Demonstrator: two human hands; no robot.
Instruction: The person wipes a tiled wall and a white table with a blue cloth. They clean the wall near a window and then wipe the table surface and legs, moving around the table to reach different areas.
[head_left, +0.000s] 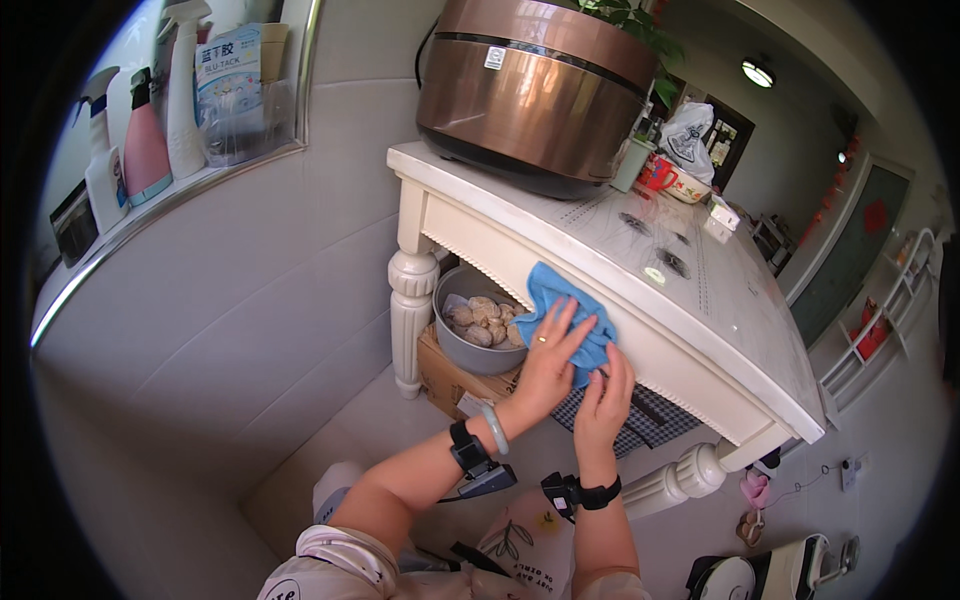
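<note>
A blue cloth (574, 289) lies against the cream side apron (645, 337) of a table. My left hand (551, 364), with a ring and a pale bangle, presses the cloth to the apron with its fingers spread. At the cloth's lower right edge, my right hand (607, 397) has its fingertips on the fabric and seems to pinch it. Both wrists carry black strapped devices. Just left of the cloth, under the table, a grey pot (480, 360) holds several brown, lumpy pieces (480, 315).
A copper-coloured rice cooker (525, 112) stands on the tabletop (592, 225). The pot rests on a cardboard box (442, 375) behind a turned table leg (409, 322). Spray bottles (146, 150) line a ledge at left. A checked fabric item (660, 420) sits under the table.
</note>
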